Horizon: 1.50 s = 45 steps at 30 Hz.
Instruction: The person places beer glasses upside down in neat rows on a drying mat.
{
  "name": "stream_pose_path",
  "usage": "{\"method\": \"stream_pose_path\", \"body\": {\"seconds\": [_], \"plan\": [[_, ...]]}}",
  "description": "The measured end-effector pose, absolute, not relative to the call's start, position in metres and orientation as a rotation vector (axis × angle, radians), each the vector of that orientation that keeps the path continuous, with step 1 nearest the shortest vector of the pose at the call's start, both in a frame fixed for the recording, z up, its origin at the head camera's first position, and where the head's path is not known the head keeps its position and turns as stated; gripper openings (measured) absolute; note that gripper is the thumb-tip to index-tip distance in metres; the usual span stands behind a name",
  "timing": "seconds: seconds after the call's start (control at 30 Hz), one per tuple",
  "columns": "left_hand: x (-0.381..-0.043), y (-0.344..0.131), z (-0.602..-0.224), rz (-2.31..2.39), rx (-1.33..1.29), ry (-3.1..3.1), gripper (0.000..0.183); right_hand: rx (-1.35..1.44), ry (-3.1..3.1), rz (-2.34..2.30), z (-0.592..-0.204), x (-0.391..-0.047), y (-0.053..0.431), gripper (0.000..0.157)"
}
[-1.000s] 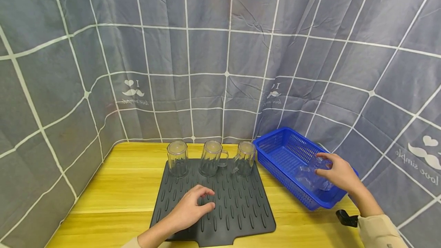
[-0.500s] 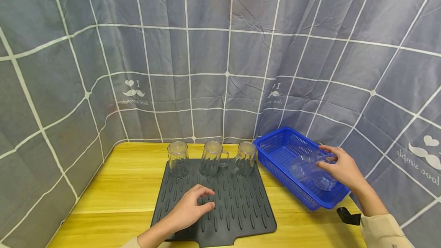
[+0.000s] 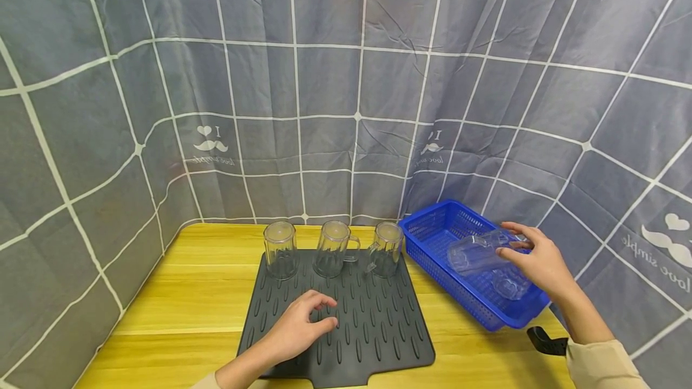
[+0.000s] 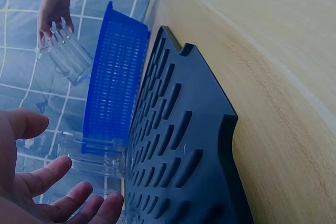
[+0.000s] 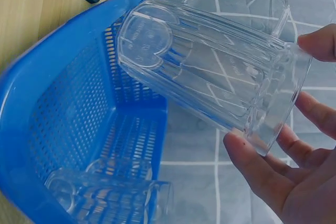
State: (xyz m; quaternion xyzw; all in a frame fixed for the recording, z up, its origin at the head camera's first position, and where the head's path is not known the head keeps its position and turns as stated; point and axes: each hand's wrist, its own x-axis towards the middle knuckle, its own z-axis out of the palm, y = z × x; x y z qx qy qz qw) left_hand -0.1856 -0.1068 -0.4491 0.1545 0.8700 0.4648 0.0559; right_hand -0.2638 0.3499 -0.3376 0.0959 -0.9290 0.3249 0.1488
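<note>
My right hand [image 3: 537, 257] grips a clear glass mug [image 5: 205, 66] by its rim end, thumb on one side and fingers on the other. The mug is tilted over the blue basket [image 3: 443, 275], its base pointing left and its handle on the upper side in the right wrist view. A second glass mug [image 5: 110, 195] lies on its side in the basket. My left hand [image 3: 297, 326] hovers over the black drying mat [image 3: 373, 341] with fingers relaxed and nothing in them. Along the mat's far edge stand three upside-down glass mugs, the left [image 3: 280, 251], middle [image 3: 331, 249] and right [image 3: 386, 250].
The wooden table [image 3: 189, 293] carries the mat and the basket. Grey checked cloth [image 3: 324, 89] hangs close behind and at both sides. A black strap-like piece [image 3: 546, 341] shows by the right wrist. The basket's near-left corner sits close to the right mug.
My right hand has lifted the mug up from inside the basket, its base swinging left and upward. The left hand and the three mugs on the mat have stayed put.
</note>
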Motion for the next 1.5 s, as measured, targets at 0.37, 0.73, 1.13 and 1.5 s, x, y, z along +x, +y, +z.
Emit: {"method": "stream_pose_path", "body": {"seconds": [0.37, 0.73, 1.13, 1.5], "plan": [[-0.186, -0.107, -0.45, 1.421, 0.464, 2.632, 0.03, 0.249, -2.62, 1.054, -0.328, -0.258, 0.341, 0.058], [-0.185, -0.106, -0.451, 1.43, 0.467, 2.613, 0.029, 0.353, -2.556, 1.35, -0.332, -0.25, 0.327, 0.056], [-0.185, -0.104, -0.452, 1.424, 0.438, 2.609, 0.028, 0.364, -2.506, 1.564, -0.345, -0.246, 0.313, 0.053], [-0.183, -0.107, -0.452, 1.442, 0.429, 2.586, 0.027, 0.463, -2.484, 1.754, -0.362, -0.244, 0.299, 0.051]]}}
